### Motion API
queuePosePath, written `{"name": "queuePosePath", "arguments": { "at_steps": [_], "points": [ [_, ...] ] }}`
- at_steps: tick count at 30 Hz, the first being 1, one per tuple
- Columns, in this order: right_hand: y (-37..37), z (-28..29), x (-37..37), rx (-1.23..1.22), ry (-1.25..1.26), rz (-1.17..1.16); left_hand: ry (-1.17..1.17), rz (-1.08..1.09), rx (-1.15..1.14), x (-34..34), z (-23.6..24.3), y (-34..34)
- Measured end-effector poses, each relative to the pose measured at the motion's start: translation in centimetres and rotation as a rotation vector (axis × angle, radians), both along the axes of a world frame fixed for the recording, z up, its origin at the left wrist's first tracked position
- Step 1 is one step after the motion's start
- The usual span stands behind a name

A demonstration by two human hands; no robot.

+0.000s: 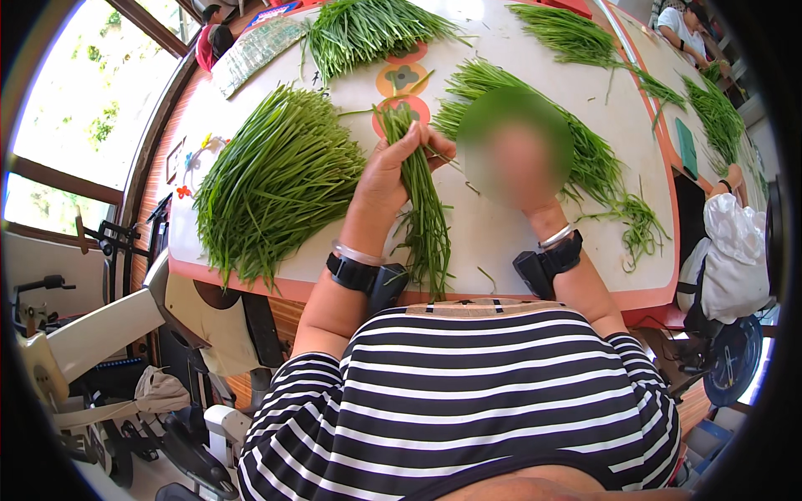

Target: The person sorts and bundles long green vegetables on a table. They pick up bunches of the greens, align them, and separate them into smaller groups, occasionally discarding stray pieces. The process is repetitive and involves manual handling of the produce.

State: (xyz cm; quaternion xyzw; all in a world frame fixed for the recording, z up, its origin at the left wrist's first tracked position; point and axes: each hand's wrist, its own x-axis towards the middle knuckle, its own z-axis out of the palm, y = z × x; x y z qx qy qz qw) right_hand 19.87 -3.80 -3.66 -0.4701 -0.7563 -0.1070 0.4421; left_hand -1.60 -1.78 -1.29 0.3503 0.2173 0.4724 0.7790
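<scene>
Left hand (387,171) grips greens (426,213); table lettering (371,72) apparently half-hidden.

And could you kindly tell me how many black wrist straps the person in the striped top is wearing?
2: the left strap sits below the left hand, which holds a bunch of green stems; the right strap sits below the blurred right hand. Neither is hidden.

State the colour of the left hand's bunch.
Green; the held bunch shows best in the head view.
</scene>
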Motion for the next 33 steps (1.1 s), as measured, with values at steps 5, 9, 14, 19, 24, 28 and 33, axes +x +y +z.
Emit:
{"name": "queuePosePath", "arguments": {
  "at_steps": [5, 9, 14, 19, 24, 28, 33],
  "points": [
    [-0.2, 0.5, -0.4, -0.058, -0.017, -0.089, -0.148, -0.25, 0.011, -1.1, -0.7, 0.6],
    [-0.4, 1.0, -0.9, -0.156, -0.092, -0.216, 0.04, -0.17, -0.084, -0.3, -0.6, 0.2],
    [-0.6, 1.9, -1.4, -0.213, -0.157, -0.261, 0.149, -0.11, -0.091, 0.0, -1.3, 0.3],
    [0.8, -1.5, 0.8, -0.223, -0.349, -0.171, 0.199, -0.081, -0.099, 0.3, -1.8, 0.5],
    [0.3, -0.3, -0.1, 0.022, -0.24, -0.056, 0.232, -0.033, -0.091, 0.4, -1.7, 0.3],
    [-0.5, 0.6, -1.0, 0.078, -0.126, 0.014, 0.214, -0.007, -0.087, 0.7, -1.7, 0.1],
    [-0.3, -0.7, -1.0, -0.014, 0.021, 0.091, 0.241, -0.022, -0.047, 0.5, -1.5, 0.2]
  ]
}}
